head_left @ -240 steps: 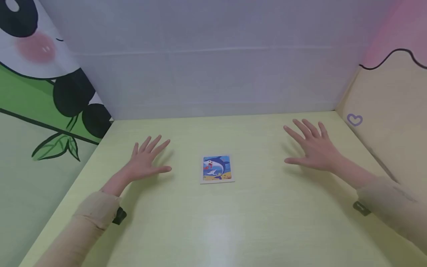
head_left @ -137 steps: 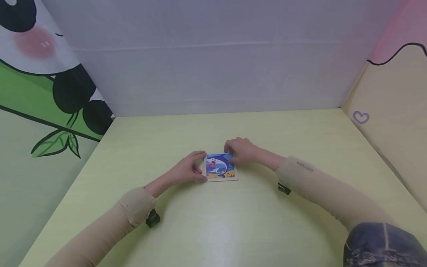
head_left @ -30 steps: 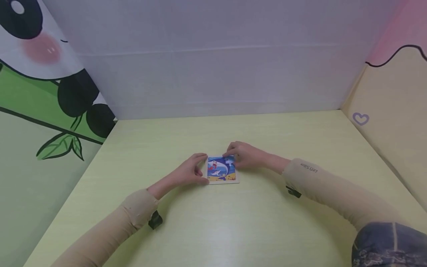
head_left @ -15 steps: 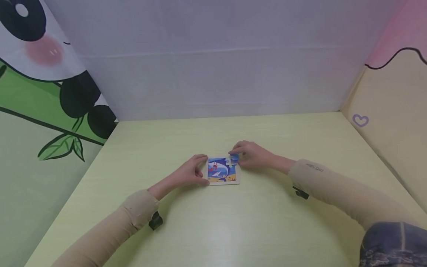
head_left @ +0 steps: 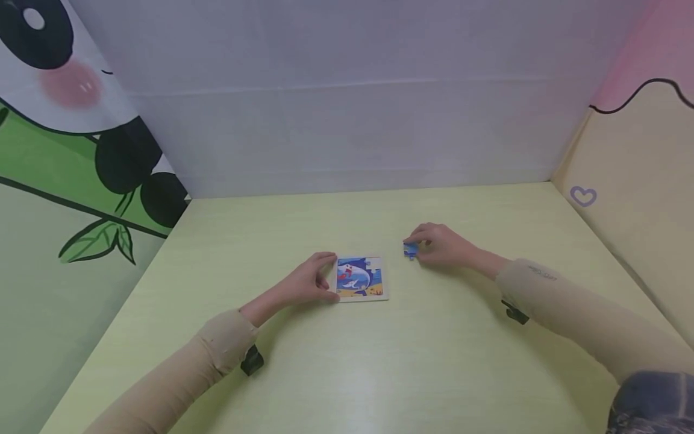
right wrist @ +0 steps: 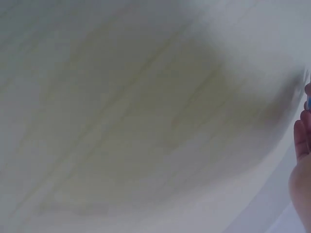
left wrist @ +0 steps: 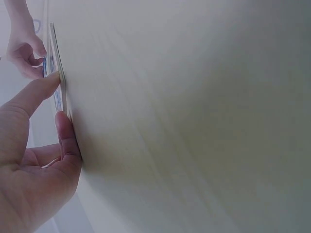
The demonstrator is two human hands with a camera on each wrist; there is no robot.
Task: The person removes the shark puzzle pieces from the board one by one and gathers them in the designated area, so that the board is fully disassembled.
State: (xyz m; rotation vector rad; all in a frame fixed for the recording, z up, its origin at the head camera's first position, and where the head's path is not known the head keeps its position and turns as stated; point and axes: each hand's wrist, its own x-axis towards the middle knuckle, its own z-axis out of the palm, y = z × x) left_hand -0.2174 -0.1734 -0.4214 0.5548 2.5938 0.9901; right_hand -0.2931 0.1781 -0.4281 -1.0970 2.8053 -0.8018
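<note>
- Your right hand [head_left: 441, 244] pinches the small blue puzzle piece [head_left: 410, 250], to the right of the frame's centre; it looks light and stiff (perhaps a little slippery), so its edges seem the best hold.
- Your left hand [head_left: 306, 280] grips the left side of the puzzle board [head_left: 385, 286], which lies mid-frame on the table [head_left: 347, 349], thin and probably rigid.
- Your left fingers cover some rim; dark denim [head_left: 650, 404] fills the lower right corner.
</note>
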